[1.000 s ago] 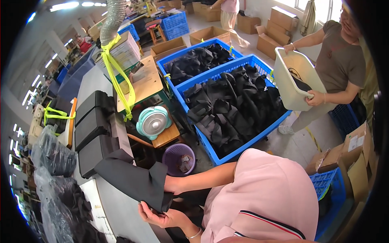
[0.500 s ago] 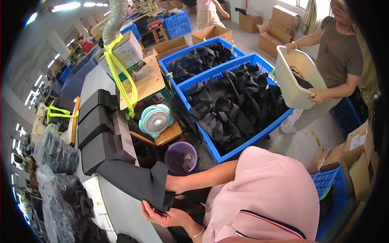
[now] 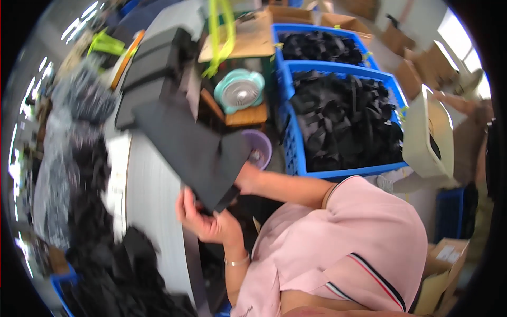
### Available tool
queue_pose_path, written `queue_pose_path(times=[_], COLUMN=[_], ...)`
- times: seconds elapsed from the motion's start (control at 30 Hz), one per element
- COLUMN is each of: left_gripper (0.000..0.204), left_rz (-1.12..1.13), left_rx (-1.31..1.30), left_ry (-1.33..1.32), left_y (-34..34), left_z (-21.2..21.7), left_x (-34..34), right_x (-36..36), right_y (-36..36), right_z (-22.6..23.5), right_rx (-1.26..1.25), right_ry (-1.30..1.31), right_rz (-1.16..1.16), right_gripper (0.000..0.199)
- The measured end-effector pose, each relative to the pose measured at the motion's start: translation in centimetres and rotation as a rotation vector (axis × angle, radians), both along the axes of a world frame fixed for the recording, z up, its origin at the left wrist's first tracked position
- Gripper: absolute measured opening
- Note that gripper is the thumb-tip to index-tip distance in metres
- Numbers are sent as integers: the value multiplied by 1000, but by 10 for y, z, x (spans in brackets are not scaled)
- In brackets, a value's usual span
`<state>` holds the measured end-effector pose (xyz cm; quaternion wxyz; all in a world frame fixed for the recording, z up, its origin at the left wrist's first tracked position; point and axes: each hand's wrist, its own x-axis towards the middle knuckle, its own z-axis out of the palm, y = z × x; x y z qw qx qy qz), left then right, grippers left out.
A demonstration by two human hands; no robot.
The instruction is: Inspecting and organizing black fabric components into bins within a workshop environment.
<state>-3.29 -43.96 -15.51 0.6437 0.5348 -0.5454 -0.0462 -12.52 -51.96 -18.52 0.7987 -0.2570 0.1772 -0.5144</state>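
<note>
A dark grey-black fabric piece [image 3: 185, 142] stretches from the stacked black pieces toward me, its near end folded over. Beneath its near corner my left hand [image 3: 208, 219], with a bracelet at the wrist, is closed on the lower edge, fingers curled. At the other side of this end, my right hand [image 3: 245, 179] grips the fabric; its fingers are partly hidden behind the cloth. Several flat black padded pieces [image 3: 153, 68] lie in an overlapping row on the grey-white table [image 3: 153, 174].
Blue crates [image 3: 343, 173] full of black pieces stand on the right. A teal fan [image 3: 240, 90] sits on a wooden stool above a purple bin [image 3: 261, 148]. Another person holds a cream tub [image 3: 430, 137]. Black cloth [image 3: 127, 264] and plastic-wrapped bundles [image 3: 68, 158] line the table's left side.
My view has turned, so the crates, fan and other person sit farther right in it. Both hands still hold the fabric, which now reaches out more from the row of padded pieces.
</note>
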Motion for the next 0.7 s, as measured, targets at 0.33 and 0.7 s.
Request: queue_pose_path(times=[0.33,0.7], left_gripper=[42,59], left_rz=[40,58], left_rx=[-44,-64], left_ry=[85,75], left_y=[4,10], left_z=[4,-3], left_x=[19,27], right_x=[14,29], right_y=[3,6], right_z=[5,4], right_rx=[15,148], right_ry=[-69,-120], right_rz=[86,144], right_gripper=[26,27])
